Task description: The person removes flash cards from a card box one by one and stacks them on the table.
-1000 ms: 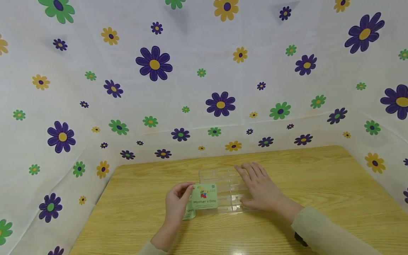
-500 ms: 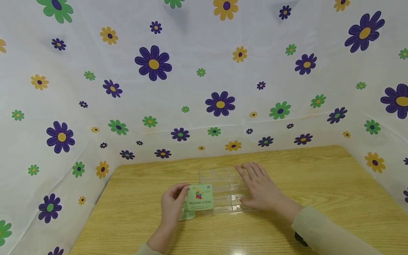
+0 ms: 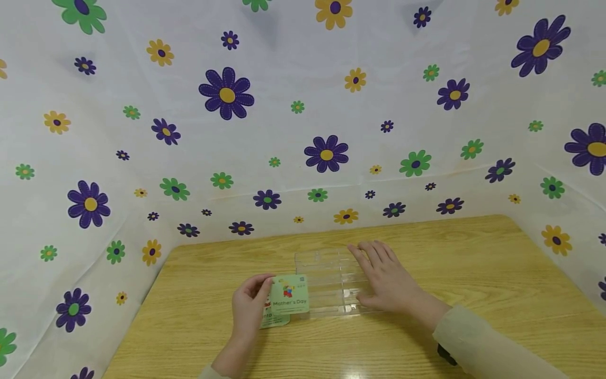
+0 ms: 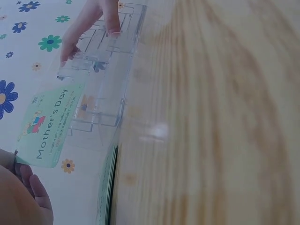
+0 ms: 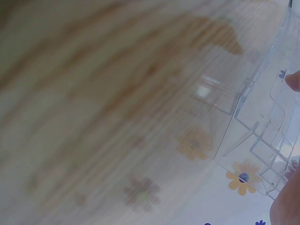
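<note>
My left hand (image 3: 248,302) pinches a green "Mother's Day" card (image 3: 291,295) at its left edge between thumb and fingers. Beneath it, another green card (image 3: 276,319) with a Santa picture lies partly covered; from the left wrist, a stack of cards (image 4: 108,187) shows edge-on upon the table. Beside them is a clear plastic tray (image 3: 325,296) divided into compartments, and the held card overlaps its left side in the head view. My right hand (image 3: 385,279) rests on the tray's right half with fingers spread and the thumb toward the near side.
The wooden table (image 3: 388,347) reaches around the tray on all sides. Behind it and at both sides hangs a white sheet (image 3: 284,137) printed with purple, green and yellow flowers. A black band (image 3: 446,355) shows under the right sleeve.
My left hand has slid to the left with the Mother's Day card, uncovering more of the tray's left side and the Santa card's picture. The right hand and tray stay put.
</note>
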A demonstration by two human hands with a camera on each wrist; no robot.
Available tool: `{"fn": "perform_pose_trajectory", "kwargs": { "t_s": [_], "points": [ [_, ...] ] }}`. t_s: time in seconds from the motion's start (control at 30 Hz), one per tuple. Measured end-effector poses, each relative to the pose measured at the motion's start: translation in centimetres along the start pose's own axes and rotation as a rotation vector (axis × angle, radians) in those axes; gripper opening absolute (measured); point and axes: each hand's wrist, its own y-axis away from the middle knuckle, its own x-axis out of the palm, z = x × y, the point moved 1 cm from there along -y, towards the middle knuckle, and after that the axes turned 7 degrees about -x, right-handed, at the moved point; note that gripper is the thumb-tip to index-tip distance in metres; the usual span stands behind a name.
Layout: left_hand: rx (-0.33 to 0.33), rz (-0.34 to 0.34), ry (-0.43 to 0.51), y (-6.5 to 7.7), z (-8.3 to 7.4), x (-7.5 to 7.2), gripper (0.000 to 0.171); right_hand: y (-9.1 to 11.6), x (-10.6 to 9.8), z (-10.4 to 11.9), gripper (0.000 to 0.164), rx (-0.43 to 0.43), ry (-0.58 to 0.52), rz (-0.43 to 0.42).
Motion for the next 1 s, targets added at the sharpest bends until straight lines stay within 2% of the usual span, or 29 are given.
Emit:
{"fn": "perform_pose_trajectory", "kwargs": {
  "t_s": [0.37, 1.0],
  "points": [
    [-0.027, -0.018, 0.027, 0.4, 0.1, -0.6, 0.02, -0.1, -0.1, 0.0, 0.112, 0.004, -0.026, 0.0],
    [-0.063, -0.057, 0.014, -0.4, 0.8, -1.9, 0.023, -0.1, 0.0, 0.0, 0.111, 0.007, -0.018, 0.011]
  ]
}}
